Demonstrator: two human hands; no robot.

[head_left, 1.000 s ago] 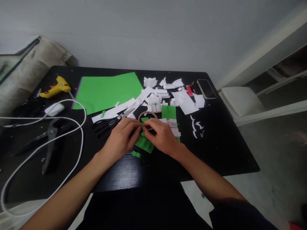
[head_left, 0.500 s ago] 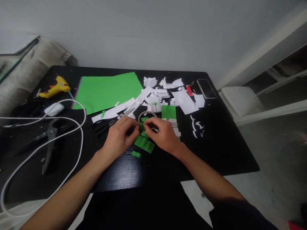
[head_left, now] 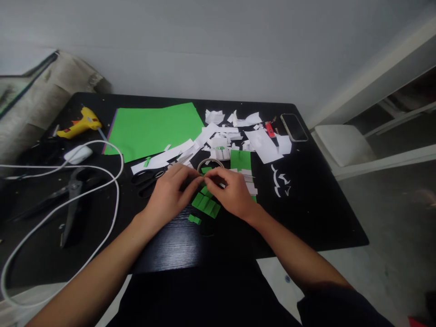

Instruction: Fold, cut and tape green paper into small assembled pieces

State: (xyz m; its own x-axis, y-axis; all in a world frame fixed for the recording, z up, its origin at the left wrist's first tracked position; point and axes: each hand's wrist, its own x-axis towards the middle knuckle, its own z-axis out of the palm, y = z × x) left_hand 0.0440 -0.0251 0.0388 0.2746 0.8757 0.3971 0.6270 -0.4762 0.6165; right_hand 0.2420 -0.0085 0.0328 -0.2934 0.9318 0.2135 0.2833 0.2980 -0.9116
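Note:
My left hand [head_left: 174, 185] and my right hand [head_left: 230, 187] meet fingertip to fingertip over the table, both pinched closed. What lies between the fingers is too small and covered to make out. Just below them are folded green paper pieces [head_left: 206, 205] and a smaller green scrap [head_left: 194, 220]. Behind the fingers shows a beige ring [head_left: 211, 161], perhaps a roll of tape. Black-handled scissors [head_left: 146, 182] lie by my left hand, partly hidden. Beyond my right hand sits a green paper strip [head_left: 240, 159] with white pieces across it.
Green sheets [head_left: 153, 129] and white paper scraps [head_left: 262, 145] cover the table's back. A yellow glue gun [head_left: 81, 125], white cable [head_left: 117, 200], white adapter [head_left: 78, 155] and large dark shears [head_left: 73, 200] are at left. A phone [head_left: 294, 127] and red lighter [head_left: 270, 129] lie back right.
The fingertips of both hands have drawn together, and the bit of green seen between them before is now covered. The things on the table keep their places.

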